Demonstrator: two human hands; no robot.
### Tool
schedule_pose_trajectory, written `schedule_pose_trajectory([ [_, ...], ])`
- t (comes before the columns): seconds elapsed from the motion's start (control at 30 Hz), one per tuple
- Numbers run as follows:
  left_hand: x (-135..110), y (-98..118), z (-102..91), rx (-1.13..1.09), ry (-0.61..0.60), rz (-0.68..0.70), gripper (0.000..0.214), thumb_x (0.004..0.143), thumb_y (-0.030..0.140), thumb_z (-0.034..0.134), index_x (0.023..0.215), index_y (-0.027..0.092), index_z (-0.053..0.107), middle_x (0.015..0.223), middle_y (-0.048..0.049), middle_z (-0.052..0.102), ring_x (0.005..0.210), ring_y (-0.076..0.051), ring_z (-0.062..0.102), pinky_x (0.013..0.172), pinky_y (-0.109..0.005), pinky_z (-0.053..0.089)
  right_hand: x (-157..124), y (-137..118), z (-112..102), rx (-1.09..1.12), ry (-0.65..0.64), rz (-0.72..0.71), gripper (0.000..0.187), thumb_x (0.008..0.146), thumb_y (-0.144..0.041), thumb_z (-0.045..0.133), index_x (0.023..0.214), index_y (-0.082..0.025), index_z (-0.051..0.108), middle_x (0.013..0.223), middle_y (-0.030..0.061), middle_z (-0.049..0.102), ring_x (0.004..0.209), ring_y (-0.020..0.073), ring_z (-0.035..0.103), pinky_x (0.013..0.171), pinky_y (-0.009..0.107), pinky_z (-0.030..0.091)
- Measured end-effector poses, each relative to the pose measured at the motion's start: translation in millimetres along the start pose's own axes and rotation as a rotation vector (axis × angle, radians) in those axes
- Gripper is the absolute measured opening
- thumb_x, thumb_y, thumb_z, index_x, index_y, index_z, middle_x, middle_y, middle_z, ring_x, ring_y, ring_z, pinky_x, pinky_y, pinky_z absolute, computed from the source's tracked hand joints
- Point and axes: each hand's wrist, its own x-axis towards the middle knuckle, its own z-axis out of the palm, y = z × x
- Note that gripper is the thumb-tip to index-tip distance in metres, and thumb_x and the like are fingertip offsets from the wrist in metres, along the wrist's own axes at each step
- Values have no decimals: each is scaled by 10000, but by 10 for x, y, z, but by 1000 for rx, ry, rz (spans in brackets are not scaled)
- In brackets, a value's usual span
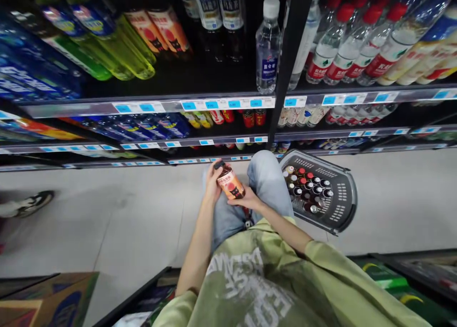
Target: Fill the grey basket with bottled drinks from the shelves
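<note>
Between my two hands, over my lap, is a dark drink bottle [232, 183] with an orange label showing a black cat. My left hand [213, 182] is closed around its capped upper end. My right hand [248, 199] grips the bottom end from below. The bottle lies tilted, its dark cap toward the upper left. On the shelf ahead stand similar orange-labelled bottles [171, 32]. To my right, a grey basket [339, 201] on the floor holds many upright bottles with red, white and dark caps.
Drink shelves [228, 103] with price tags run across the front. One clear water bottle [268, 46] stands near the upright post. A person's shoe [35, 203] is on the floor at left. Cardboard boxes [67, 303] stand behind me at lower left.
</note>
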Motion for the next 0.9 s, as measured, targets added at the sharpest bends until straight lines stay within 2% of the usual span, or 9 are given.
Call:
schedule_pose_trajectory([
  [0.23,-41,21,64,-46,21,-5,470,828,483,802,1195,205,705,1018,-90,798,972,-260,771,877,-390,592,-50,-12,3,37,-60,84,670,535,-396,982,1060,-212,609,836,-30,702,643,142,620,531,259,530],
  [0.43,-34,4,65,-132,49,-24,477,800,484,818,1167,202,706,1002,-88,802,959,-262,768,886,-397,584,-106,-47,15,51,-3,105,758,555,-384,967,1115,-242,476,854,-50,693,578,130,616,507,263,506],
  [0.6,-35,13,57,-140,36,-29,458,787,462,833,1152,217,703,1007,-83,805,961,-252,765,882,-380,574,-117,-71,11,82,-37,128,750,563,-390,963,1104,-243,464,867,-35,702,676,169,679,584,286,540],
  [0.73,-39,7,47,-102,24,-26,451,790,443,837,1163,229,700,1004,-76,803,956,-253,765,878,-374,569,-108,-78,-19,68,-3,72,709,520,-395,981,1065,-223,562,934,-10,735,816,191,704,744,321,590],
  [0.83,-45,-3,12,-68,61,-32,425,800,451,822,1143,225,709,944,-56,788,867,-231,757,824,-349,568,-116,-83,-34,99,-114,28,617,587,-432,947,1094,-208,675,1068,33,777,1003,241,726,934,382,583],
  [0.9,-54,-7,-15,-78,77,-32,419,811,460,802,1137,212,713,894,-44,767,830,-216,747,799,-336,563,-125,-86,-34,129,-220,40,572,634,-471,915,1102,-204,725,1101,47,789,1054,269,732,987,413,568],
])
